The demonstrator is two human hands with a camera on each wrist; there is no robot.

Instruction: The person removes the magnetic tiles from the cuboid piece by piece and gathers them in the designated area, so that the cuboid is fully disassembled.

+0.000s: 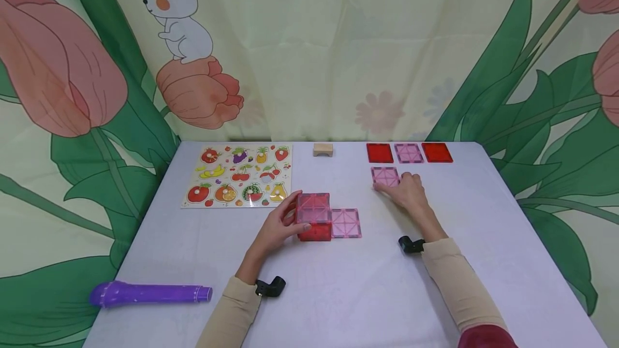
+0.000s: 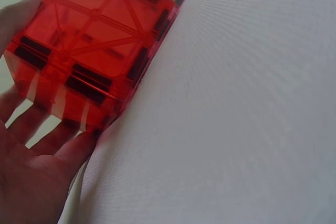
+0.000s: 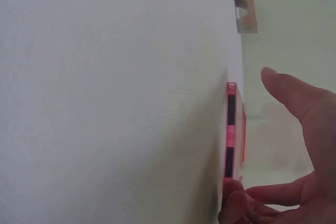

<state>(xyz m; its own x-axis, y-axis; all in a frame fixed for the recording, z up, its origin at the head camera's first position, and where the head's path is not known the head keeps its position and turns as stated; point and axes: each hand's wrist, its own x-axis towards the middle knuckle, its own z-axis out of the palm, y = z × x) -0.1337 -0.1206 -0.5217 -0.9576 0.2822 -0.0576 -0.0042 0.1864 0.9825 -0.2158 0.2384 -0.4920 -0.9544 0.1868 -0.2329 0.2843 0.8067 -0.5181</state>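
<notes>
A cube of see-through magnetic tiles [image 1: 314, 232], red at its side and pink on top, stands on the table. My left hand [image 1: 276, 228] holds it from the left, thumb on the near side; the left wrist view shows several fingers behind the red wall [image 2: 94, 19]. A flat pink tile [image 1: 345, 223] lies against the cube's right side. Farther right, my right hand [image 1: 408, 193] is over another pink tile [image 1: 385, 176] lying flat. In the right wrist view its fingertips [image 3: 233, 203] are at one end of that tile and the thumb stands apart.
Two red tiles [image 1: 379, 153] with a pink tile [image 1: 409, 153] between them line the back edge. A small wooden block [image 1: 323, 149] and a fruit picture board [image 1: 239, 176] sit at the back. A purple microphone-shaped object [image 1: 155, 294] lies front left.
</notes>
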